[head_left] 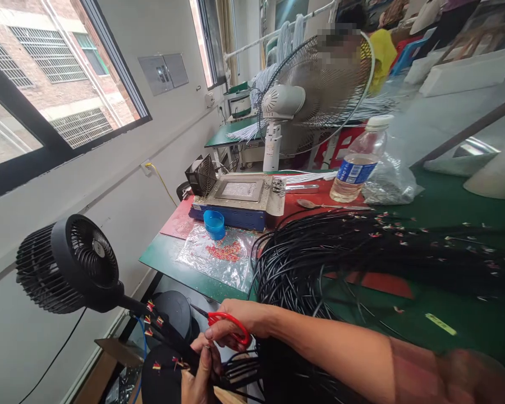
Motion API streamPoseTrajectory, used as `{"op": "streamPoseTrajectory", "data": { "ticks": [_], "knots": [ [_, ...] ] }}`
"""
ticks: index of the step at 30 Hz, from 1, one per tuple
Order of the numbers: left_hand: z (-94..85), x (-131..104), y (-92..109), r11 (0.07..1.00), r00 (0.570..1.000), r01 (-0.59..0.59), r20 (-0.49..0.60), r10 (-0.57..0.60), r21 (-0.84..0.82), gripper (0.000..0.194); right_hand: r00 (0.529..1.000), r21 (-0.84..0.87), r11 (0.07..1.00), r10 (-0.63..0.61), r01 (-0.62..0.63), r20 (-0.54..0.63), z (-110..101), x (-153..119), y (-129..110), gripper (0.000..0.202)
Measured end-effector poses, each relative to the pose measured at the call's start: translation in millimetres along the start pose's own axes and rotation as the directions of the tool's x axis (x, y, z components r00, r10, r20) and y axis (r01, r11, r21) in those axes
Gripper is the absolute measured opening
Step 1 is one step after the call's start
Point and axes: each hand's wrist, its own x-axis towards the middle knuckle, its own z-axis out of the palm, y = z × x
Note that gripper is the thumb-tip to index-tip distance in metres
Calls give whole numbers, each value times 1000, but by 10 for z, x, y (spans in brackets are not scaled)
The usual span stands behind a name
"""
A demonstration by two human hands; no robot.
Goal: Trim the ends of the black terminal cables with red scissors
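My right hand (229, 324) is closed around red-handled scissors (212, 318), their dark blades pointing to the left. Just below it, my left hand (197, 373) pinches black cables (239, 367), with its thumb on top near a small end. The two hands are almost touching. Beyond my left hand, several cable ends with red, yellow and white wires (150, 320) rest over a black surface. A large heap of black cables (294, 269) covers the table to the right, many ends showing coloured wires.
On the green table (164, 252) lie a plastic bag (189, 249) with red-orange scraps and a blue cup (214, 225). Behind stand a blue-based hot plate device (235, 216), a bottle (353, 174) and a white fan (284, 101). A black fan (84, 252) is at left. Other people are in the background.
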Motion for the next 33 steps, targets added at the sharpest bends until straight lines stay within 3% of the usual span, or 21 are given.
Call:
{"op": "streamPoseTrajectory", "data": {
  "ticks": [5,9,13,16,21,29,33],
  "knots": [
    [-5,10,3,1000,999,-16,-38,16,-13,15,1000,42,999,11,-9,-28,18,25,-6,40],
    [-11,9,-6,998,999,-35,-19,36,51,21,998,79,997,19,-15,-62,23,53,37,40],
    [-22,24,-27,999,999,-39,-36,40,20,20,1000,78,996,-29,30,-9,4,59,84,39],
    [-34,42,-51,997,996,-75,-52,74,-10,21,1000,66,998,1,-1,-8,3,57,82,39],
    [-59,70,-85,990,992,-10,-127,-8,-141,22,998,94,995,-20,26,-63,32,64,50,41],
    [-84,87,-109,998,989,-48,-138,44,-26,18,995,51,998,-44,49,-94,32,74,60,42],
    [-61,92,-70,990,981,-11,-196,-17,-141,24,992,-18,1000,-18,16,-126,38,90,70,41]
  ]
}}
